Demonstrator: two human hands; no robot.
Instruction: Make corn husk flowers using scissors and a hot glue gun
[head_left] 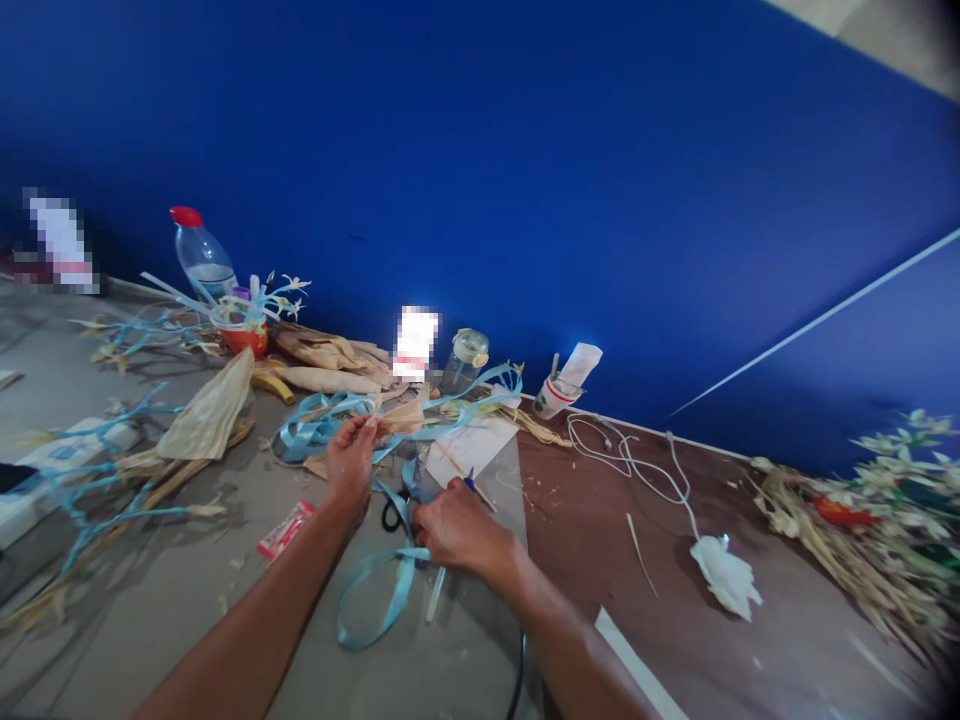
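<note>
Worktop in two colours, grey at left, brown at right.
Along the back edge, from left to right: a bottle with red cap, a red cup, dried husks, a glass jar and a white cup. On the grey part, blue-wrapped branches toward the left edge, a red-and-white wrapper and a loop of light-blue ribbon. On the brown part, a white cable, a crumpled tissue and, toward the right edge, a bundle of dry stalks.

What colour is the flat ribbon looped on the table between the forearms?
The flat looped ribbon is light blue; the head view shows it best.
</note>
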